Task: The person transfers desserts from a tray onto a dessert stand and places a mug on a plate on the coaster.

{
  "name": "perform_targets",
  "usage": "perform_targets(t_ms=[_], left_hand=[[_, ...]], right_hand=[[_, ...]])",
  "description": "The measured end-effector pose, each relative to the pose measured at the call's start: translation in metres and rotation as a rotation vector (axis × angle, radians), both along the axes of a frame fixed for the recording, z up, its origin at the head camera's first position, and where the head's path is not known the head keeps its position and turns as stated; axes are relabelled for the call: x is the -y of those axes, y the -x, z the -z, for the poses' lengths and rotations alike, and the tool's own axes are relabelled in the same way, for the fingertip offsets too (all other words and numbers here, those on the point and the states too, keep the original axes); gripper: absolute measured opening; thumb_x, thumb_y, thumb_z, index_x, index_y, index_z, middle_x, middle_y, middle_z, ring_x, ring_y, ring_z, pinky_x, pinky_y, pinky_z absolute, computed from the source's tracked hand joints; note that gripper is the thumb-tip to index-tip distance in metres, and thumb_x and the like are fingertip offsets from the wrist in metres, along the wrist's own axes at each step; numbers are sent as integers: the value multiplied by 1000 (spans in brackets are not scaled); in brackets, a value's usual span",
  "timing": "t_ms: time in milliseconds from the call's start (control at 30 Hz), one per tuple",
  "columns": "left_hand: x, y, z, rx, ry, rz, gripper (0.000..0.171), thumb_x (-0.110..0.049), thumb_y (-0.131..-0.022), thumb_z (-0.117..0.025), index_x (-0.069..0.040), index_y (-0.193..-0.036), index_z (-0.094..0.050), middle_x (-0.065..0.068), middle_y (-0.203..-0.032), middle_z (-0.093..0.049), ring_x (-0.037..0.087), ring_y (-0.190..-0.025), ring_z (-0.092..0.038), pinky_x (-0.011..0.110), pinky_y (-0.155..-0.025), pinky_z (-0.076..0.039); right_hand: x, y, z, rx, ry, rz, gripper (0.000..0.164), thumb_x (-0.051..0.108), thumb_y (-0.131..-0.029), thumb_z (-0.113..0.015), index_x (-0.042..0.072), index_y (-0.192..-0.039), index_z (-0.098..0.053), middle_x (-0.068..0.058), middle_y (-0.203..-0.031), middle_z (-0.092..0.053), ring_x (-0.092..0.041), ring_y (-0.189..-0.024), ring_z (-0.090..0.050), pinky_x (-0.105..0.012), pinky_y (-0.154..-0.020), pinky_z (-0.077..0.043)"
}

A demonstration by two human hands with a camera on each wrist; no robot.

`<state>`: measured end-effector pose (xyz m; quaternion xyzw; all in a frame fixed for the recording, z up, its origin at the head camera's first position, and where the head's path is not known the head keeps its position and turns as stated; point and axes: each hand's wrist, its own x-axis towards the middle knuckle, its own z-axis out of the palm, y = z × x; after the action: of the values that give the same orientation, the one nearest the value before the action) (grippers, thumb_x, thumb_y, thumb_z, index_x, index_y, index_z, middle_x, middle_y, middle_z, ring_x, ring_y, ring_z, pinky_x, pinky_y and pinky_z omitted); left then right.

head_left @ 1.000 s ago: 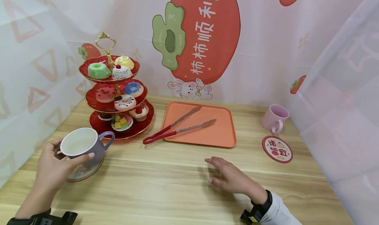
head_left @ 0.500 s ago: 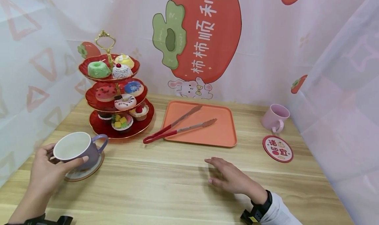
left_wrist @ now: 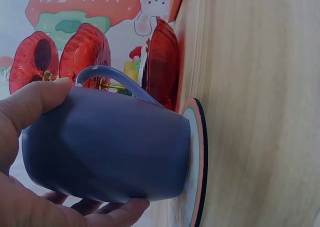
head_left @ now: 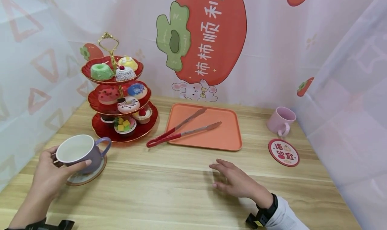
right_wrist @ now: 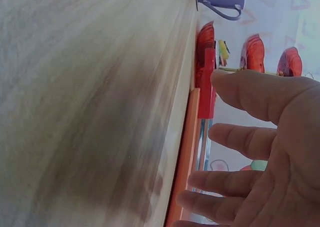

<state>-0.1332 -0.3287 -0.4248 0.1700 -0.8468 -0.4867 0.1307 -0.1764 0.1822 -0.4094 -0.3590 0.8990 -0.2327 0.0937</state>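
Note:
A purple mug with a white inside stands upright at the left, its base on a round coaster. My left hand holds the mug's body, thumb on the near side and fingers round the other. In the left wrist view the mug's handle points away from the palm, and its base meets the coaster. My right hand hovers over the wooden table with fingers extended and holds nothing. In the right wrist view its fingers are spread apart.
A three-tier red stand carries several cakes behind the mug. Tongs with red handles lie across an orange tray. A pink mug and a red-rimmed coaster are at the right. Printed cloth walls surround the table.
The purple mug and my left hand have shifted slightly left and toward me, mostly in the first half second. My right hand has stayed almost still.

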Motion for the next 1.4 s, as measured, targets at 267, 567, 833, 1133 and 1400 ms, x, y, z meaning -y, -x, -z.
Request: perform_targets(t_ms=[267,567,833,1133,1400], left_hand=[[-5,-3,-3,-5,-12,-11,86,-15,-71,-82,-4,-136,-27,-1,-110,-42,0,-85,-44,9,-65,-40],[-13,-8,-19,-23,-10,51,89,-13,-78,-76,-2,-143,-17,14,-121,-35,3,-88,-40,10,-65,-42],[-16,-7,-23,-5,25,67,90,-18,-79,-75,0,-144,-15,22,-126,-35,20,-99,-43,16,-75,-40],[-38,-5,-43,-227,203,-7,90,-17,-71,-80,-12,-146,-29,20,-146,-27,41,-129,-25,51,-101,-21],[-64,7,-51,-479,527,38,68,-29,-61,-82,0,-118,-60,31,-128,-44,53,-125,-24,72,-90,-13]], right_hand=[[-1,-1,0,-52,-43,2,41,24,-83,-71,3,-117,-61,-31,-133,-40,-44,-121,-39,-55,-93,-35],[-4,-2,0,-138,-97,12,44,25,-80,-73,5,-117,-62,-33,-130,-41,-47,-116,-43,-58,-88,-38],[-7,-1,-1,-109,-94,21,44,24,-81,-72,4,-118,-61,-34,-131,-40,-48,-117,-41,-57,-90,-37],[-10,-1,-1,-88,-93,39,47,26,-82,-72,2,-120,-59,-32,-132,-40,-47,-119,-39,-57,-91,-36],[-16,2,-4,-132,-74,86,45,19,-80,-72,0,-119,-59,-31,-129,-43,-47,-117,-42,-56,-89,-38]])
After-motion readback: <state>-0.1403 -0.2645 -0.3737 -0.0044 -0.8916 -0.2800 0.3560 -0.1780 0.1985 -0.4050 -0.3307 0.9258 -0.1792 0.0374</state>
